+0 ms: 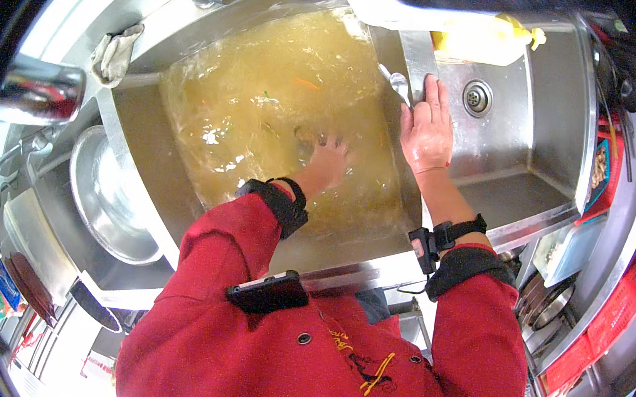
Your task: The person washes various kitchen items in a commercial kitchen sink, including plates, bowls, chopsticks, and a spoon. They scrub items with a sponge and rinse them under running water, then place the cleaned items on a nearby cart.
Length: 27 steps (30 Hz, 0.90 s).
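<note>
My left hand (326, 163) is dipped in cloudy yellowish water (258, 99) that fills a stainless steel sink basin (146, 122). Its fingertips blur under the surface, so whether they touch anything is hidden. An orange shred (307, 84) and small green bits float farther back. My right hand (431, 132) lies flat, fingers stretched out, on the steel divider (417, 52) between two basins. Beside its thumb is a shiny metal utensil (398, 85), perhaps a spoon; I cannot tell whether they touch.
The right basin (499, 136) has a drain (477, 98) and a yellow plastic bottle or bag (486, 39) at its back. Left of the water, a large metal bowl (103, 193) sits in another basin. A grey cloth glove (117, 55) lies on the ledge. Red baskets (620, 306) line the right.
</note>
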### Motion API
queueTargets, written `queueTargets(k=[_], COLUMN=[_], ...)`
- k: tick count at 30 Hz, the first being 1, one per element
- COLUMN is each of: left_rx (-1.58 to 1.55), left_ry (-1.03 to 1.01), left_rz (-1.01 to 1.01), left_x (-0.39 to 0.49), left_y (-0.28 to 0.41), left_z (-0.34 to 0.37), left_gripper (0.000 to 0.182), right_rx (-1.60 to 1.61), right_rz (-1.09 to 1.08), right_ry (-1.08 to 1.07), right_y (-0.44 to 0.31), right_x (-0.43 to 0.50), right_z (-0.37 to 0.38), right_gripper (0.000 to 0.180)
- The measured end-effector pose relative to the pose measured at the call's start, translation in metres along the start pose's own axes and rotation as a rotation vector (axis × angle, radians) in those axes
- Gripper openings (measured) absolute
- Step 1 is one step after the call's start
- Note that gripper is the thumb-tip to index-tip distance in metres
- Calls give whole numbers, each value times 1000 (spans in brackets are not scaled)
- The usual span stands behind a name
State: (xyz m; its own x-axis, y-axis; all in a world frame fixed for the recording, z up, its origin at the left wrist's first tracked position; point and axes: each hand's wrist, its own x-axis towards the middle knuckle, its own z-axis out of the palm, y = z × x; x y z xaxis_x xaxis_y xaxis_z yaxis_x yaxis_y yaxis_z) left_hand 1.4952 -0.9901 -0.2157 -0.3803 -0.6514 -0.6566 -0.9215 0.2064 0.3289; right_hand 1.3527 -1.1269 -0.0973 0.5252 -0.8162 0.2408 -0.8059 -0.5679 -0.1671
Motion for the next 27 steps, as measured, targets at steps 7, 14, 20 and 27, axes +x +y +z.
queueTargets(k=[7,14,20,27], left_rx=[148,-7,-105,-1263], left_ry=[9,84,128,398], left_rz=[99,149,-364,-494], left_x=[-43,-86,-86,-123], left_y=[-14,-49,-79,-132], left_z=[54,91,79,-9], left_gripper=[77,66,72,64], right_rx=[-46,-55,-62,-37], right_rz=[-18,-28,-10,15], right_ry=[24,31,28,14], right_y=[0,1,1,0], right_x=[0,-1,-1,-1], right_z=[2,3,4,2], right_gripper=[24,24,25,24])
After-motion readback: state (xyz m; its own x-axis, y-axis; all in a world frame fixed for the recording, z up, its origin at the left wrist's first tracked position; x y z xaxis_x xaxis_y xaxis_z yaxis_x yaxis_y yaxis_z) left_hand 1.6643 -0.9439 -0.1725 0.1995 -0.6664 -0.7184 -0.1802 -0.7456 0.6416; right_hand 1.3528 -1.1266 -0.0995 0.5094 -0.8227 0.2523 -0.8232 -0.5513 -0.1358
